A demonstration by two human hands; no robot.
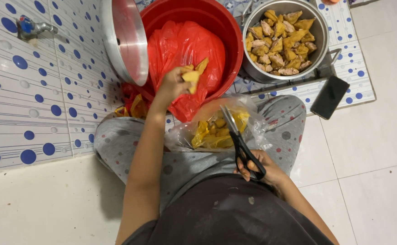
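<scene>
My left hand (173,84) is stretched out over the red plastic bag (180,50) in the red basin (221,27) and grips a yellow fried piece (194,75). Resting near my lap, my right hand (264,168) holds black-handled scissors (239,140) with the blades pointing away from me. Under the blades a clear plastic bag (216,129) with yellow pieces lies on my knees. A metal pot (284,38) full of yellow-brown stuffed pieces stands at the right of the basin.
A round metal lid (126,38) leans against the basin's left side. A black phone (329,96) lies on the tiled step at the right. A tap (30,28) sticks out of the dotted tile wall at the left. Pale floor tiles lie right.
</scene>
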